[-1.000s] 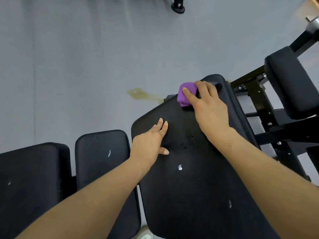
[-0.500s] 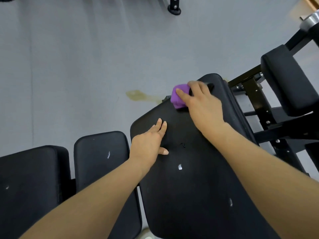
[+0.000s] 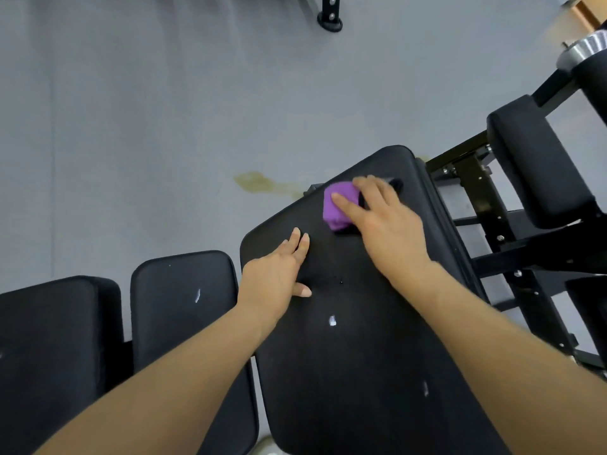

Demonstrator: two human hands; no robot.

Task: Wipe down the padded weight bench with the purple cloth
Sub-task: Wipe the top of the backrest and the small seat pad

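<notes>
The padded weight bench (image 3: 361,356) fills the lower middle of the view, its black pad running away from the person toward the grey floor (image 3: 131,126). Going outward from its near end: a white scuff (image 3: 332,320) marks the pad, then the left hand (image 3: 279,274) lies flat, fingers straight, near the pad's left edge, holding nothing. Further on, the right hand (image 3: 384,218) presses the bunched purple cloth (image 3: 338,205) against the pad close to its far end, fingers spread over it. The cloth is a small wad, so I judge each pass cleans only a narrow strip and patches could be missed. Near the far left edge it could also slip off onto the floor, beside the yellowish stain (image 3: 262,183).
</notes>
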